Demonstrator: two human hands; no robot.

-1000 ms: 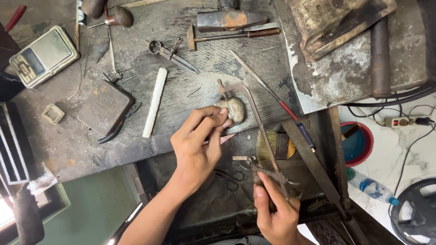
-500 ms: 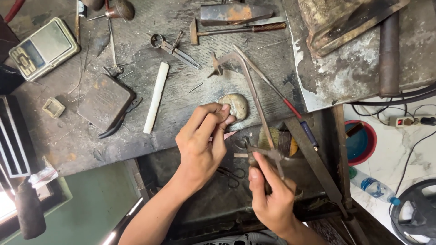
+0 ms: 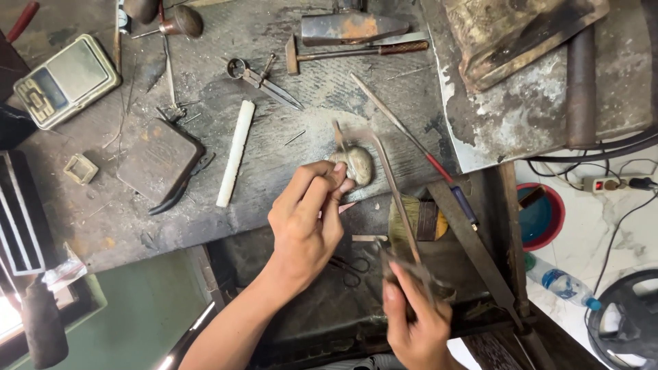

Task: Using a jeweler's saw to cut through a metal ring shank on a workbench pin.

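- Worn, scratched grey desk [image 3: 288,137] is seen from above, cluttered with hand tools; pale tiled floor [image 3: 596,226] is visible at 3 to 4 o'clock.
- Left hand [image 3: 308,219] is placed near frame centre, fingers pinched closed around a small piece at the desk edge; the piece itself is too small to be identified.
- Pale rounded lump [image 3: 356,164] is found just at 1 o'clock of the left fingertips, touching or nearly touching them.
- Right hand [image 3: 415,322] is seen at 5 o'clock, clenched on the handle of a long thin file [image 3: 394,199]; the file is blurred and angled up toward the lump.
- White stick [image 3: 236,152] is laid on the desk at 10 o'clock of the left hand, apart from it.
- Dividers [image 3: 264,81] and a small hammer [image 3: 356,51] are laid toward 12 o'clock.
- Digital scale [image 3: 65,79] is placed at 10 o'clock near the frame corner.
- Dark flat block [image 3: 157,161] with black pliers [image 3: 179,192] at its edge is seen at 9 o'clock.
- Red-and-blue-handled tool [image 3: 439,171] is laid diagonally just at 3 o'clock of the lump.
- Brush [image 3: 415,219] is seen below the desk edge, between both hands.
- Red-rimmed bowl [image 3: 545,216] and plastic bottle [image 3: 562,284] are on the floor at 3 to 4 o'clock.
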